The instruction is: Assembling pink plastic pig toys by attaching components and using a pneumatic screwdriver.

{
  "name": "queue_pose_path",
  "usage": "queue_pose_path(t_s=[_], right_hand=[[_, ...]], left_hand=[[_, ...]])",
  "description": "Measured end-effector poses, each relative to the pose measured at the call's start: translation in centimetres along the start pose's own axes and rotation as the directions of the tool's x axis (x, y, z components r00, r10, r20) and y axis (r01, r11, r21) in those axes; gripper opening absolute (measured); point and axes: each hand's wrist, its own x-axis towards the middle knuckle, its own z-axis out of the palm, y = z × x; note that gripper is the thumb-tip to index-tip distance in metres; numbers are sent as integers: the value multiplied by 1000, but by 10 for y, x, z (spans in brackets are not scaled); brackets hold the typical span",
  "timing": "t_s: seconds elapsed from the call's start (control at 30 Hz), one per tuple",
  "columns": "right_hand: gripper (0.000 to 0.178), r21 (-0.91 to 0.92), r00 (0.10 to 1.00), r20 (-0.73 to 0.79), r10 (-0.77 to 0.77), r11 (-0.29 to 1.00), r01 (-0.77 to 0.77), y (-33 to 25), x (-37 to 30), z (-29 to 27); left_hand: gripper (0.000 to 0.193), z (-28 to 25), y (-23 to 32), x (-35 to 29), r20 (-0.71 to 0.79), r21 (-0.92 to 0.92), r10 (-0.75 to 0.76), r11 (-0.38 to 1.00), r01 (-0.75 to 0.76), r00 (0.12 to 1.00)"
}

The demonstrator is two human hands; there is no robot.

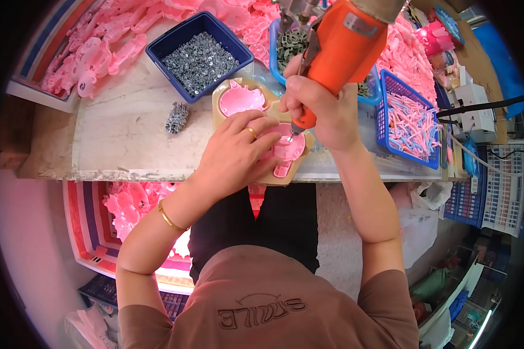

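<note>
My right hand (320, 104) is closed around an orange power screwdriver (349, 49), which points down. Its tip meets a pink plastic shell (289, 148) seated in a tan holding block (307, 156) at the table's front edge. My left hand (239, 148) lies over the left side of that shell, fingers bent and pressing on it; the thumb is partly hidden. Another pink shell (241, 100), rounded with small ears, sits in the far part of the same block, just beyond my left fingers.
Behind the block stands a dark blue bin (199, 55) of small metal screws, with a spiky grey cluster (177, 118) beside it. A light blue tray (276, 58) holds dark green pieces. At right is a blue basket (410, 119) of pink and blue sticks. Pink parts (108, 52) heap behind.
</note>
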Motion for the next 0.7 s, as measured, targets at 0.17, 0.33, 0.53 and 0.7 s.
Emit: queue_pose_path(t_s=[0.17, 0.33, 0.53, 0.7], right_hand=[[10, -11, 999, -11, -34, 999, 34, 4, -3, 0], [5, -56, 996, 3, -86, 995, 86, 10, -6, 0], [9, -35, 986, -126, -111, 994, 107, 17, -8, 4], [27, 19, 994, -47, -95, 995, 96, 3, -2, 6]], left_hand=[[27, 3, 1, 0, -4, 14, 3, 1000, -3, 1000], [26, 3, 2, 0, 9, 23, -15, 1000, 14, 1000], [26, 4, 2, 0, 14, 45, -11, 999, 10, 1000], [29, 3, 2, 0, 14, 35, 6, 999, -6, 1000]])
